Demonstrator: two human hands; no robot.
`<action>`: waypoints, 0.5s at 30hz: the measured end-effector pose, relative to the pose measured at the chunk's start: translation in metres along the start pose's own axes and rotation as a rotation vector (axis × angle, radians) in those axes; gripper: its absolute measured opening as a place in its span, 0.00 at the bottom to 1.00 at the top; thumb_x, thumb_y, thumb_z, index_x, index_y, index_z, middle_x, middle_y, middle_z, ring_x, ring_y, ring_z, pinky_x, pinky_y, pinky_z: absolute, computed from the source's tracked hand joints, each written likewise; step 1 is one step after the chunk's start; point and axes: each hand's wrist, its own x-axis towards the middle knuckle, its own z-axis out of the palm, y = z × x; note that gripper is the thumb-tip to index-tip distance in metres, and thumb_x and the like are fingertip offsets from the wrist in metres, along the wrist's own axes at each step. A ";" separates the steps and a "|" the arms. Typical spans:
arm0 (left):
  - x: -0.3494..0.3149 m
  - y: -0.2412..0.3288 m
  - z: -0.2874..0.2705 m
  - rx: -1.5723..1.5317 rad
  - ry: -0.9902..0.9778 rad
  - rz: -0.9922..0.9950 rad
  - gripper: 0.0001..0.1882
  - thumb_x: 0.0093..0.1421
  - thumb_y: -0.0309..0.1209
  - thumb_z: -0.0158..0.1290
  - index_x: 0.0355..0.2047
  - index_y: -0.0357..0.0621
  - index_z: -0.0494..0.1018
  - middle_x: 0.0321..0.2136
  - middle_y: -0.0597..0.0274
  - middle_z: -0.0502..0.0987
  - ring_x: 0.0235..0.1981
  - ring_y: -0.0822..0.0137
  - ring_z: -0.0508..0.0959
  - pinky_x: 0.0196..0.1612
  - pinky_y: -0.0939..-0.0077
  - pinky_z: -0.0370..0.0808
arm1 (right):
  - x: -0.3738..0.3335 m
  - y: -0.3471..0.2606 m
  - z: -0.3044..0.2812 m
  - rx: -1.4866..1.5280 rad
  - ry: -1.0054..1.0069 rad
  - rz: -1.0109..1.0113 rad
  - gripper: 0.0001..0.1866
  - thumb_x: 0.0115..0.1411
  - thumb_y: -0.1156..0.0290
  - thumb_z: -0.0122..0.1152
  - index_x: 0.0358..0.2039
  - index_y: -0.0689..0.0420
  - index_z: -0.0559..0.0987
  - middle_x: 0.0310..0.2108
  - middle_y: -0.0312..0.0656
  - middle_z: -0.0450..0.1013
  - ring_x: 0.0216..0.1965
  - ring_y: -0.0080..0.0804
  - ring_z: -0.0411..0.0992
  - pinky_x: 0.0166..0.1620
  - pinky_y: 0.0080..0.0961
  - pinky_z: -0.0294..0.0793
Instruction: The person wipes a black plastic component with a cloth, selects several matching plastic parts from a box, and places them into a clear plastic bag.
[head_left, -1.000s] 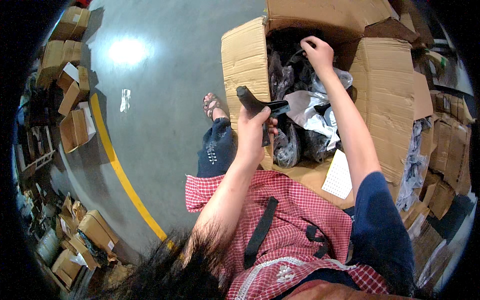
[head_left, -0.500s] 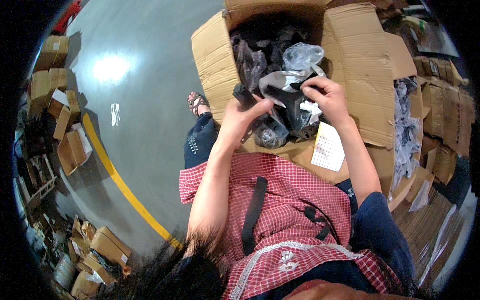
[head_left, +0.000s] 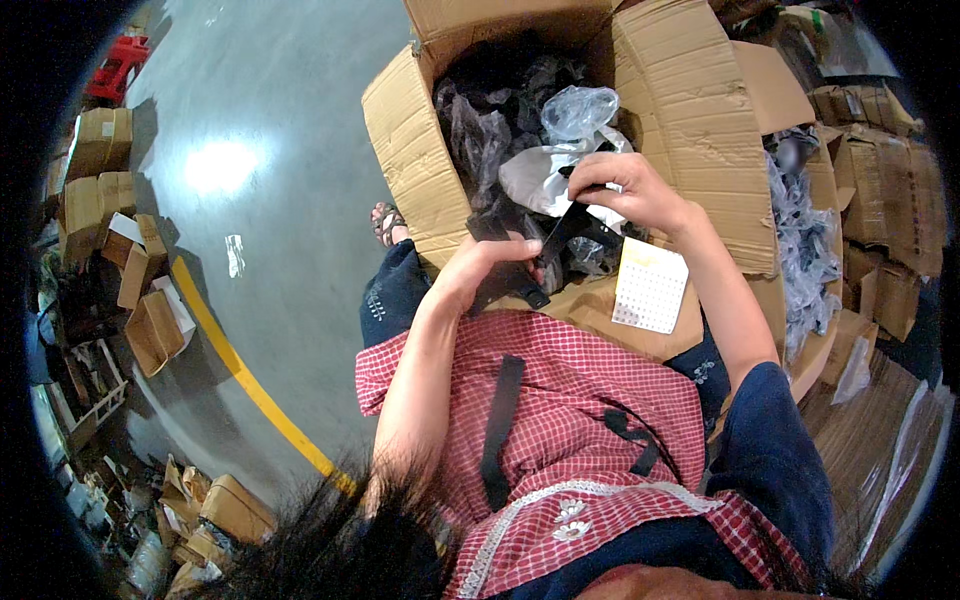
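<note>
A cardboard box (head_left: 410,150) stands open in front of me, filled with black items in clear plastic bags (head_left: 478,135). Over its near edge my left hand (head_left: 490,265) is closed round a dark, flat, strap-like piece (head_left: 532,292), which sticks out above and below the fingers. A narrow black strip (head_left: 563,228) runs taut from it up to my right hand (head_left: 635,192), whose thumb and fingers pinch the upper end. Just beyond lies a white plastic bag (head_left: 530,180). Below my right wrist, a white sheet of small labels (head_left: 650,290) rests on the near flap.
Another carton with clear bags (head_left: 800,230) stands at the right, beside stacked cardboard (head_left: 890,190). Across the grey floor (head_left: 270,270) runs a yellow line (head_left: 235,365). More cartons (head_left: 95,215) line the left side.
The black strip now stretches between my hands, where before it was not drawn out. My left hand has come slightly lower and turned. The whole view has shifted a little.
</note>
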 end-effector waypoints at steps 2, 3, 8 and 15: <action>-0.001 0.003 0.003 0.038 -0.018 -0.026 0.12 0.54 0.34 0.63 0.33 0.38 0.79 0.28 0.60 0.81 0.31 0.66 0.79 0.39 0.72 0.76 | 0.006 0.003 0.004 0.032 -0.023 -0.013 0.07 0.54 0.79 0.65 0.35 0.61 0.81 0.35 0.43 0.79 0.39 0.35 0.77 0.45 0.29 0.75; 0.000 0.004 0.006 0.068 -0.045 -0.003 0.13 0.55 0.35 0.63 0.34 0.38 0.80 0.29 0.61 0.81 0.32 0.66 0.80 0.40 0.72 0.76 | 0.011 0.003 0.006 0.048 -0.039 -0.019 0.08 0.54 0.79 0.66 0.35 0.61 0.81 0.35 0.43 0.79 0.39 0.35 0.78 0.46 0.29 0.75; 0.008 -0.007 -0.001 0.056 0.040 0.031 0.14 0.55 0.34 0.64 0.38 0.39 0.80 0.32 0.63 0.82 0.35 0.68 0.79 0.42 0.75 0.75 | 0.032 0.011 0.022 0.319 0.060 0.137 0.16 0.60 0.74 0.64 0.50 0.57 0.78 0.47 0.40 0.77 0.46 0.28 0.75 0.49 0.27 0.74; 0.018 -0.014 -0.003 -0.035 0.299 0.283 0.09 0.57 0.30 0.64 0.36 0.39 0.79 0.31 0.64 0.81 0.30 0.70 0.79 0.37 0.75 0.76 | -0.011 0.169 -0.014 -0.281 0.526 0.932 0.34 0.47 0.62 0.73 0.54 0.59 0.74 0.49 0.51 0.77 0.50 0.46 0.77 0.51 0.36 0.75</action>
